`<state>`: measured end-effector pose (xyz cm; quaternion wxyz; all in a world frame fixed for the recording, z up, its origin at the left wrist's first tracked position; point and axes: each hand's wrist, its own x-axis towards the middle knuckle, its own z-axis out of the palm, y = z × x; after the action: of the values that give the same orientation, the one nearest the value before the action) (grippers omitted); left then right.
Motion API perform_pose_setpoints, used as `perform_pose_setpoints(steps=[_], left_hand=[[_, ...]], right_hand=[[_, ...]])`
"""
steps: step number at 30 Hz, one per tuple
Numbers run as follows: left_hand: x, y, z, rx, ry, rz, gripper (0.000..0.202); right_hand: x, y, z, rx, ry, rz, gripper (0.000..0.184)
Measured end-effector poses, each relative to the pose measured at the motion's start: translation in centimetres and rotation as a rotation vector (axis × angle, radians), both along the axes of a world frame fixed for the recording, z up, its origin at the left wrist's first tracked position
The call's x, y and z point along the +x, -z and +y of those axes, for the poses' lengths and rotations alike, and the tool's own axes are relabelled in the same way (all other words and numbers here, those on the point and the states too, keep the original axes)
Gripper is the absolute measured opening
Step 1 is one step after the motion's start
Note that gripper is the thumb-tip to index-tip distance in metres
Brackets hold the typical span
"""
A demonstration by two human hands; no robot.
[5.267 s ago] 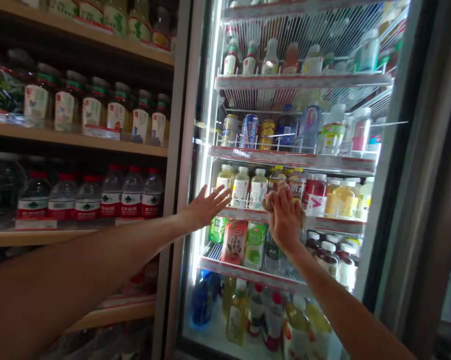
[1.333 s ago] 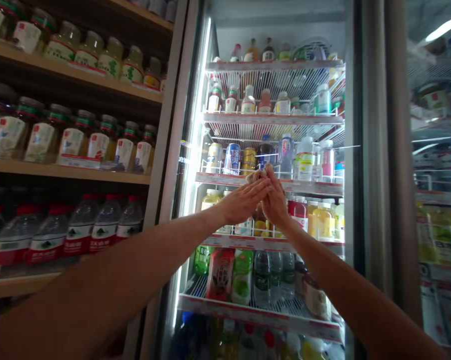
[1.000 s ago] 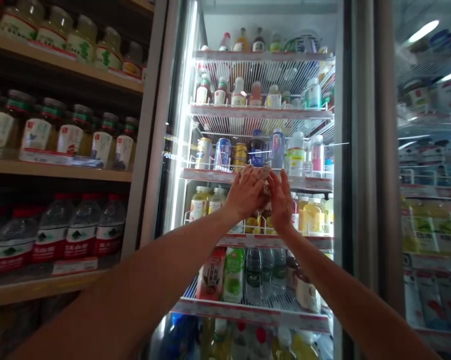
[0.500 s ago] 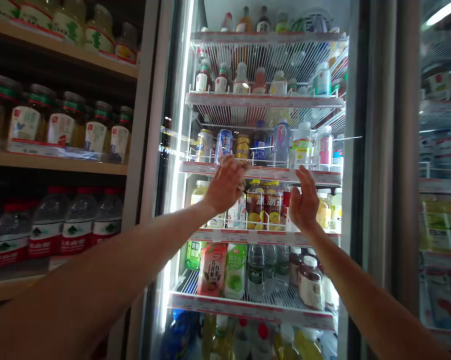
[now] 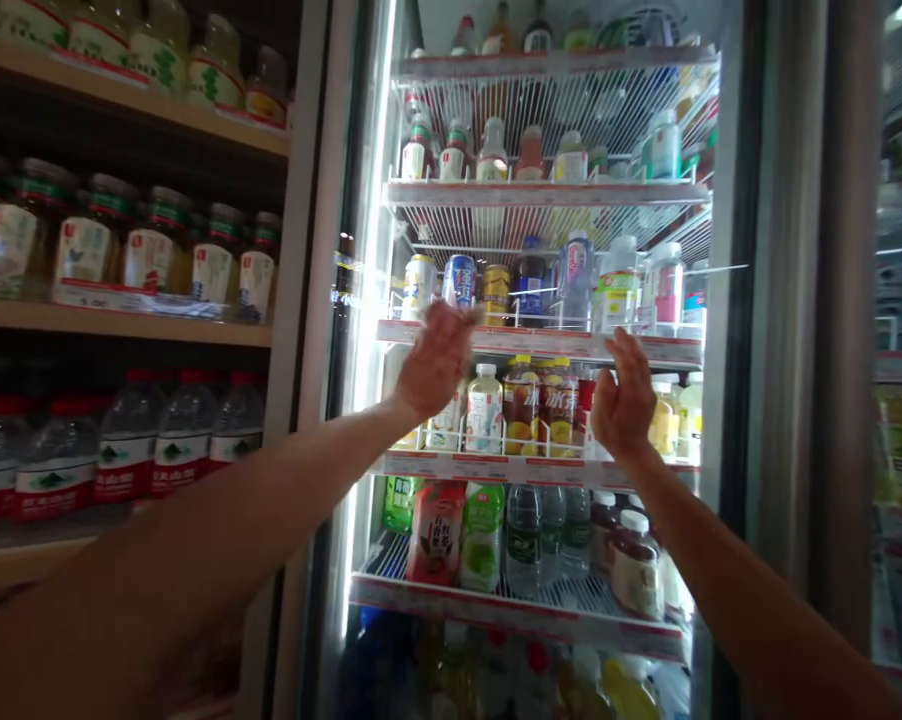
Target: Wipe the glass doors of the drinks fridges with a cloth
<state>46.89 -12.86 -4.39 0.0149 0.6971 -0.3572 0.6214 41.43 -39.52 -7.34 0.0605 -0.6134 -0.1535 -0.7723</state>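
Note:
My left hand (image 5: 434, 362) is raised in front of the lit drinks fridge, palm side toward the shelves, its fingers stretched out and blurred at the tips. Behind it stand a blue can (image 5: 458, 281) and a gold can (image 5: 496, 295). My right hand (image 5: 625, 398) is up as well, thumb apart from extended fingers, before the fridge's middle shelves. Near it are brown tea bottles with yellow caps (image 5: 560, 400) and a pale-labelled bottle (image 5: 617, 290). Neither hand holds anything I can see. Whether they touch the glass door is unclear.
Left of the fridge, wooden shelves (image 5: 121, 322) carry jars and red-capped water bottles (image 5: 179, 430). Lower in the fridge are a red drink bottle (image 5: 436, 535), a green one (image 5: 482, 540) and clear water bottles (image 5: 524, 540). A metal door frame (image 5: 803, 300) stands at right.
The view has shifted slightly, so shelves sit further right. My left hand has moved a little left against the shelves, its fingers more upright. My right hand keeps nearly the same pose.

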Motion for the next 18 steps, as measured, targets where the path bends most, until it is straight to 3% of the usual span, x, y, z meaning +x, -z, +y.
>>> perform_pose_setpoints(steps=[3, 5, 7, 10, 11, 12, 13, 16, 18], left_hand=[[-0.8, 3.5, -1.4, 0.653, 0.104, -0.008, 0.046], [-0.8, 3.6, -1.5, 0.866, 0.148, -0.013, 0.042], [-0.4, 1.7, -1.0, 0.747, 0.131, -0.010, 0.041], [0.2, -1.9, -0.3, 0.177, 0.045, -0.021, 0.044], [0.3, -2.5, -0.3, 0.030, 0.021, -0.027, 0.045], [0.4, -2.6, -0.2, -0.023, 0.009, -0.030, 0.045], [0.4, -2.3, -0.2, 0.032, 0.011, -0.028, 0.045], [0.2, -0.5, 0.5, 0.561, 0.063, -0.002, 0.041], [0.2, -0.2, 1.7, 0.795, 0.080, 0.009, 0.039]], right_hand=[[-0.1, -0.1, -0.1, -0.017, -0.011, -0.015, 0.042], [-0.3, -0.1, -0.1, -0.008, -0.012, -0.021, 0.042], [-0.4, -0.1, 0.0, 0.012, -0.003, -0.011, 0.042], [-0.5, -0.1, 0.1, 0.006, -0.001, 0.008, 0.043], [-0.5, -0.1, 0.1, -0.002, -0.002, 0.012, 0.043], [-0.4, 0.0, 0.0, -0.007, -0.003, 0.011, 0.043], [-0.4, 0.0, 0.0, -0.010, -0.006, 0.006, 0.042], [-0.3, 0.0, -0.2, -0.024, -0.013, -0.011, 0.039], [-0.3, 0.0, -0.2, -0.024, -0.018, -0.014, 0.039]])
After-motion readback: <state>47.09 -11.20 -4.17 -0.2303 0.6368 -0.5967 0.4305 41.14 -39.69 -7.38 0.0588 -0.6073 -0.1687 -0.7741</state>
